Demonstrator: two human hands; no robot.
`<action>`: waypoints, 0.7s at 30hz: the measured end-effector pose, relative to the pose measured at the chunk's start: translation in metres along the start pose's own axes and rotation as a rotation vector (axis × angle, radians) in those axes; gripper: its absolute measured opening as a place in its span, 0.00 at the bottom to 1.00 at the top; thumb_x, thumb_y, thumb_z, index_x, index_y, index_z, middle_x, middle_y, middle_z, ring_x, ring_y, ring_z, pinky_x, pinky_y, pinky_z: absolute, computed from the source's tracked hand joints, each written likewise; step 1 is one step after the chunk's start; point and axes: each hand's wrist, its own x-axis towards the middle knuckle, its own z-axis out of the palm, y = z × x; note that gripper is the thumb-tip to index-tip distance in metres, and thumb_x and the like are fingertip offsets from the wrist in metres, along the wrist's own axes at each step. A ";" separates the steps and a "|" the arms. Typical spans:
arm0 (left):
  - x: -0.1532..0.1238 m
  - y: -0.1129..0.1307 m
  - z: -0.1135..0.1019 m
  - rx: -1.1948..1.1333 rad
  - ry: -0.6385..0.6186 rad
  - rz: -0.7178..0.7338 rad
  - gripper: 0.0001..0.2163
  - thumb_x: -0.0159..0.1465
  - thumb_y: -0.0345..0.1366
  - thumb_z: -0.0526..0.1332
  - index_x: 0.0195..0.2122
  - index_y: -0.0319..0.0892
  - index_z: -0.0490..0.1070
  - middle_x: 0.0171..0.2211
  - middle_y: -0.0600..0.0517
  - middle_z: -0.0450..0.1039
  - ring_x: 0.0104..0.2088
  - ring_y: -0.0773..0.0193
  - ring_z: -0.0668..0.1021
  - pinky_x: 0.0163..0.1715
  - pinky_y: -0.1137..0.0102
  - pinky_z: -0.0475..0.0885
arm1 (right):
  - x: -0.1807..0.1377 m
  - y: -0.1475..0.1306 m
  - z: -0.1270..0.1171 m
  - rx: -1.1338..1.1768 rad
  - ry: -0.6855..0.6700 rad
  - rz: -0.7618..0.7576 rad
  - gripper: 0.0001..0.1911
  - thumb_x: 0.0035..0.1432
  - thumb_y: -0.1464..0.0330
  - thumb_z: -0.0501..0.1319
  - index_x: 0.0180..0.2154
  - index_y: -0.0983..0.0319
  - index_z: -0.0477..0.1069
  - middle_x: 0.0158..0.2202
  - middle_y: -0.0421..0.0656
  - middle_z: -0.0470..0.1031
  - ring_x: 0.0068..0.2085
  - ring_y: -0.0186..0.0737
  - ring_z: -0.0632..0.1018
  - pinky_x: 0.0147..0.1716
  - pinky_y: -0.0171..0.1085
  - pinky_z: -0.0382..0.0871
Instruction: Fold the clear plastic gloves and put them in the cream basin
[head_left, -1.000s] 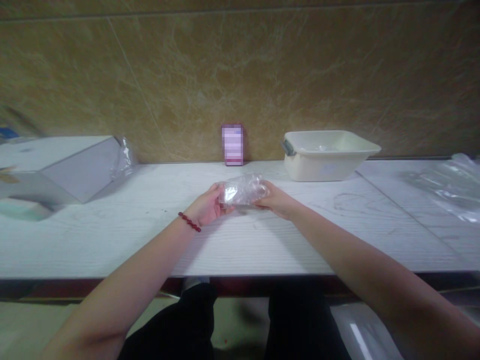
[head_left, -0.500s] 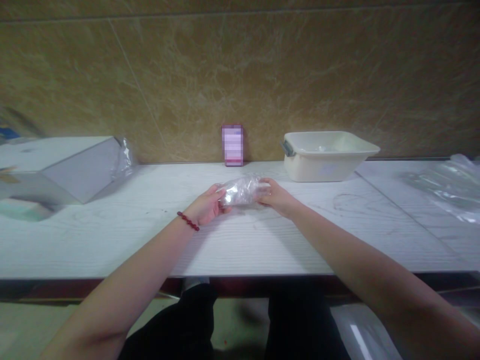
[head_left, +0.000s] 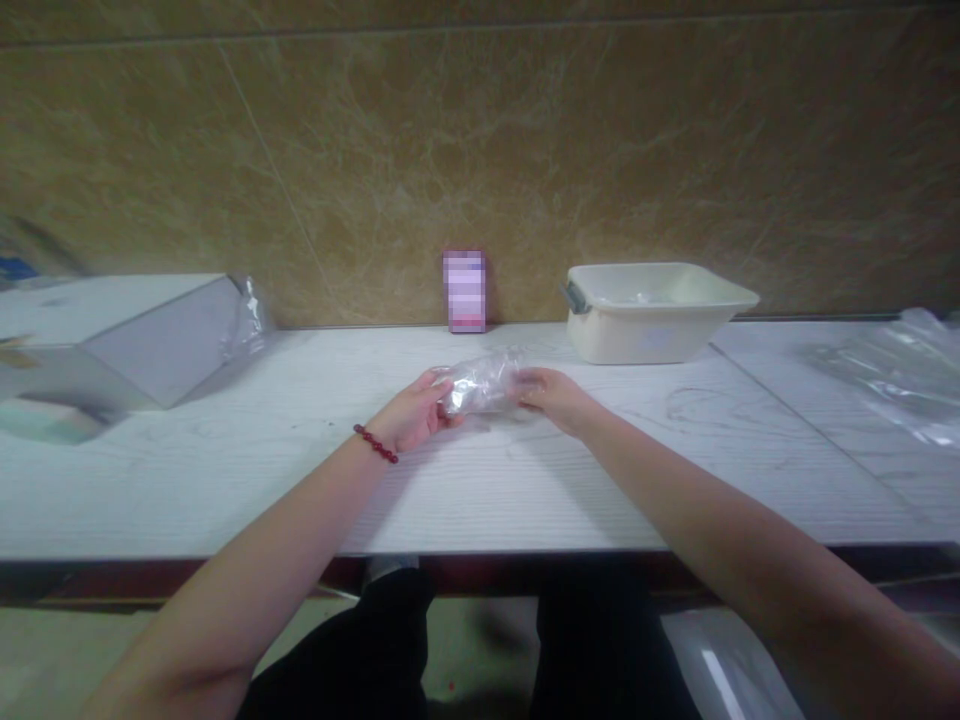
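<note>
A shiny clear plastic packet (head_left: 482,383) is held just above the white wood-grain table, in the middle of the view. What is inside it cannot be made out. My left hand (head_left: 422,412), with a red bead bracelet at the wrist, is closed around the packet's left end, thumb on top and fingers beneath. At the right end, my right hand (head_left: 551,397) has its bent fingers on the plastic; the fingertips are slightly blurred.
A phone (head_left: 465,292) with a blurred-out screen leans against the marbled wall. Right of it stands a cream plastic tub (head_left: 637,335) with a grey handle. A white box (head_left: 161,350) lies at left, and clear plastic bags (head_left: 900,370) lie at far right.
My right hand has shifted slightly down along the packet's right end, and its fingers have moved. My left hand stays in place on the packet.
</note>
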 end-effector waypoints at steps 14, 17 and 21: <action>-0.001 0.001 -0.001 0.000 0.001 -0.005 0.09 0.56 0.28 0.55 0.38 0.43 0.61 0.33 0.52 0.67 0.28 0.69 0.73 0.23 0.74 0.70 | 0.001 0.000 -0.005 -0.132 -0.042 -0.070 0.11 0.38 0.64 0.63 0.23 0.64 0.65 0.15 0.34 0.59 0.16 0.24 0.58 0.15 0.28 0.49; -0.001 0.001 -0.003 0.006 -0.017 -0.008 0.10 0.56 0.28 0.56 0.38 0.43 0.61 0.33 0.51 0.67 0.27 0.69 0.73 0.23 0.74 0.70 | 0.000 -0.002 -0.004 -0.175 -0.032 -0.074 0.12 0.38 0.62 0.62 0.24 0.64 0.65 0.15 0.34 0.59 0.16 0.24 0.57 0.14 0.28 0.47; 0.000 0.002 -0.004 0.019 -0.020 -0.016 0.09 0.55 0.28 0.56 0.38 0.43 0.62 0.32 0.51 0.68 0.27 0.69 0.73 0.24 0.73 0.71 | 0.001 -0.001 -0.004 -0.222 -0.008 -0.088 0.12 0.38 0.63 0.61 0.23 0.63 0.63 0.14 0.33 0.59 0.16 0.24 0.58 0.15 0.28 0.48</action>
